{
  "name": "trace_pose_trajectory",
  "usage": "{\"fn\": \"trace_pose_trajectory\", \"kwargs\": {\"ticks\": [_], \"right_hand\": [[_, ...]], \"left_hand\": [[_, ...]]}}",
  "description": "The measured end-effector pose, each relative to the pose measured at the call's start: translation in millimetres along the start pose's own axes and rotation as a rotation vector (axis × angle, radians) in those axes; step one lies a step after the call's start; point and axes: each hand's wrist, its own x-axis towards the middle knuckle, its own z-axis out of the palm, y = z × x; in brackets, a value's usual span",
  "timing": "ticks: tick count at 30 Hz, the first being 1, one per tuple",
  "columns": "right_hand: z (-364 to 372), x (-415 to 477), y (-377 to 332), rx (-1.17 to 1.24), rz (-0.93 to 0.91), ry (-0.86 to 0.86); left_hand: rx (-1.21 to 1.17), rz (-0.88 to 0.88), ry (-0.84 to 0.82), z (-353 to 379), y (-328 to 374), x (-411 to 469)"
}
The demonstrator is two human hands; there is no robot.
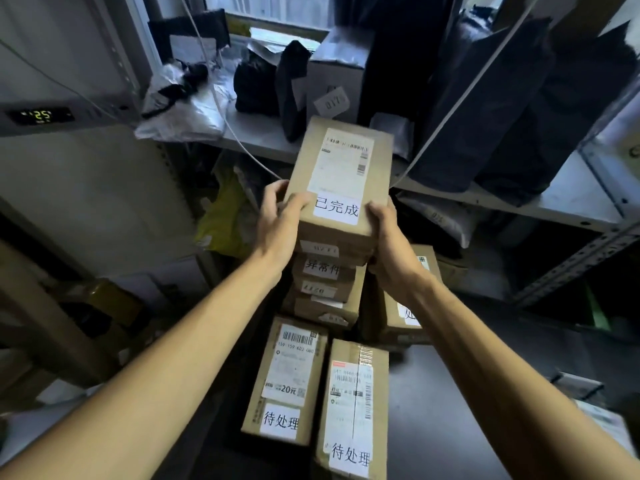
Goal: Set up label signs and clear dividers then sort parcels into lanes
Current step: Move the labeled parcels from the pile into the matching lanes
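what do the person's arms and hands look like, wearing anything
Nothing worn: left hand and right hand are ungloved, with no rings visible on the fingers. Both forearms are uncovered to the frame edge, no sleeve, watch or wristband in view.

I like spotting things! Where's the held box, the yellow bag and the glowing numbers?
held box (341, 168), head view, its white shipping label.
yellow bag (223, 216), head view, its front.
glowing numbers (42, 115), head view, the digits.
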Motion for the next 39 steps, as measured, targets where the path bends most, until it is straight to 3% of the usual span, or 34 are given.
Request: {"fn": "trace_pose_trajectory", "kwargs": {"ticks": [13,18,24,30,39], "right_hand": [[-109.7,-125.4,1.9,0.082,-0.117,0.116],[-174.6,-201.5,6.9,0.029,-0.137,0.093],[-240.0,-287.9,13.0,0.033,-0.163,0.145],[-294.3,-362.9,13.9,-0.037,-0.280,0.274],[-335.1,-428.9,28.7,0.036,-0.262,0.473]], "left_hand": [[-0.091,-0.049,-0.157,63.2,25.4,-124.4],[-0.089,-0.060,-0.374,107.7,40.7,-190.1],[-0.196,-0.064,-0.518,166.1,47.1,-269.0],[-0.156,-0.033,-0.511,211.6,39.8,-351.9],[-0.005,0.051,-0.625,257.3,42.8,-415.2]]}}
